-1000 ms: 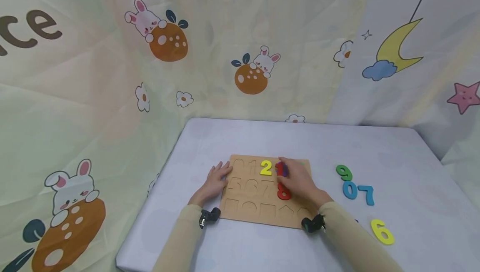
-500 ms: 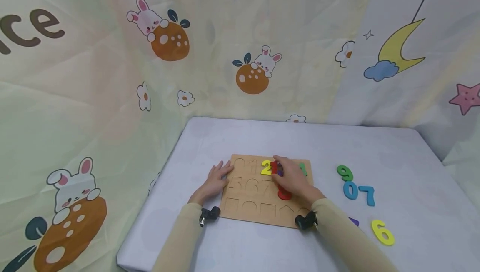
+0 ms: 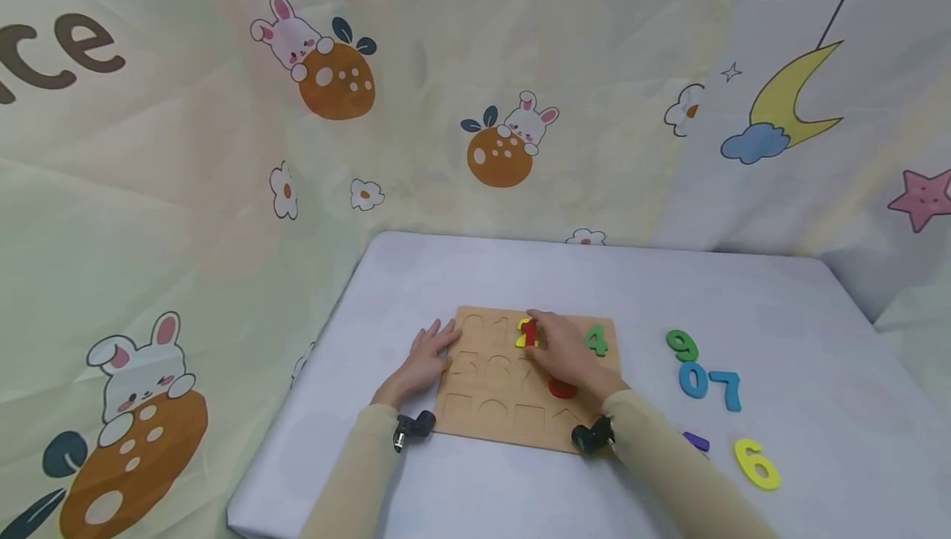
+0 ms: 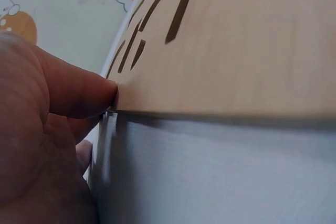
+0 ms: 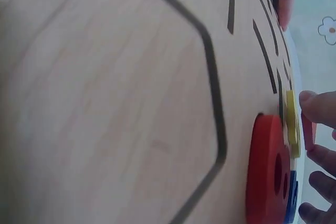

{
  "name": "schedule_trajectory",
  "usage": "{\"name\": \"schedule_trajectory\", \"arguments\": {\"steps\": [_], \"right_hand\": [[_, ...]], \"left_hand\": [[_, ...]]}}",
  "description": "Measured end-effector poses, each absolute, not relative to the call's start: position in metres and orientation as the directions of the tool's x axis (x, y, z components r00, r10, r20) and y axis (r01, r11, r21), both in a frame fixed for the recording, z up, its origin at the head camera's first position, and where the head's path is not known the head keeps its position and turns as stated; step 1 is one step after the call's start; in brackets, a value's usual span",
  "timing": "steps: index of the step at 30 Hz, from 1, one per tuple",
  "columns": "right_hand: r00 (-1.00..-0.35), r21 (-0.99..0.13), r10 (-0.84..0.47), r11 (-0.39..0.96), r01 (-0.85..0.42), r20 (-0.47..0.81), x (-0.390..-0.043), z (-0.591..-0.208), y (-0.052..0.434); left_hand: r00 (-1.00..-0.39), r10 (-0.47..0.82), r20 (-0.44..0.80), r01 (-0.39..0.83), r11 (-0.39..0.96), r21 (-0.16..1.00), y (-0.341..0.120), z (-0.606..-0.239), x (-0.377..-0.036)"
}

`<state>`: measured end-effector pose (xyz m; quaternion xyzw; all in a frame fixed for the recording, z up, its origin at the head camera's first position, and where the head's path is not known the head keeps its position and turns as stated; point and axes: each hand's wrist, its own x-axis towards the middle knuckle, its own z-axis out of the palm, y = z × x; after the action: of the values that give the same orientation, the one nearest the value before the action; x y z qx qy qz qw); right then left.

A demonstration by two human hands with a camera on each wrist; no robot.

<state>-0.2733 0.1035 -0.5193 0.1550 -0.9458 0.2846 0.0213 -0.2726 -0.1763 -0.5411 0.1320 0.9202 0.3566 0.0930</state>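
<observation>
A wooden number puzzle board [image 3: 513, 419] lies on the pale table. My left hand [image 3: 426, 355] rests flat against its left edge, and the thumb [image 4: 79, 95] touches the board's rim [image 4: 236, 40]. My right hand [image 3: 565, 351] is over the top row and pinches a red 1 [image 3: 529, 333] above the yellow 2 [image 3: 522, 329]. The green 4 [image 3: 596, 339] sits in the board to the right of that hand. A red 8 [image 3: 562, 390] lies half hidden under the palm. In the right wrist view the red 8 [image 5: 268, 171], yellow 2 [image 5: 291, 124] and red 1 [image 5: 307, 132] stand by my fingertips [image 5: 320, 107].
Loose pieces lie on the table right of the board: a green 9 [image 3: 681, 345], a blue 0 [image 3: 693, 379], a blue 7 [image 3: 726, 386], a yellow 6 [image 3: 756, 463] and a small purple piece [image 3: 696, 441]. Printed cloth hangs behind and to the left of the table.
My right hand has carried the red 1 leftward along the top row until it overlaps the yellow 2, uncovering the green 4. The left hand has stayed put.
</observation>
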Motion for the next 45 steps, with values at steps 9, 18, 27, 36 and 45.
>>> {"name": "schedule_trajectory", "arguments": {"steps": [9, 18, 27, 36, 45], "right_hand": [[-0.946, -0.507, -0.280, 0.798, -0.324, 0.163, -0.279, -0.524, 0.087], [-0.949, -0.546, -0.288, 0.778, -0.311, 0.130, -0.284, -0.524, 0.075], [-0.949, -0.549, -0.292, 0.777, -0.308, 0.119, -0.288, -0.527, 0.067], [-0.954, -0.551, -0.277, 0.782, -0.292, 0.113, -0.291, -0.529, 0.063], [-0.952, -0.542, -0.277, 0.784, -0.304, 0.133, -0.293, -0.531, 0.060]], "left_hand": [[-0.950, 0.304, -0.064, 0.176, 0.695, 0.697, -0.181, -0.543, -0.271], [-0.950, 0.304, -0.074, 0.173, 0.707, 0.686, -0.179, -0.543, -0.273], [-0.951, 0.298, -0.083, 0.162, 0.708, 0.688, -0.179, -0.542, -0.272], [-0.949, 0.307, -0.076, 0.179, 0.719, 0.671, -0.178, -0.541, -0.270], [-0.952, 0.292, -0.090, 0.157, 0.721, 0.675, -0.178, -0.541, -0.270]]}}
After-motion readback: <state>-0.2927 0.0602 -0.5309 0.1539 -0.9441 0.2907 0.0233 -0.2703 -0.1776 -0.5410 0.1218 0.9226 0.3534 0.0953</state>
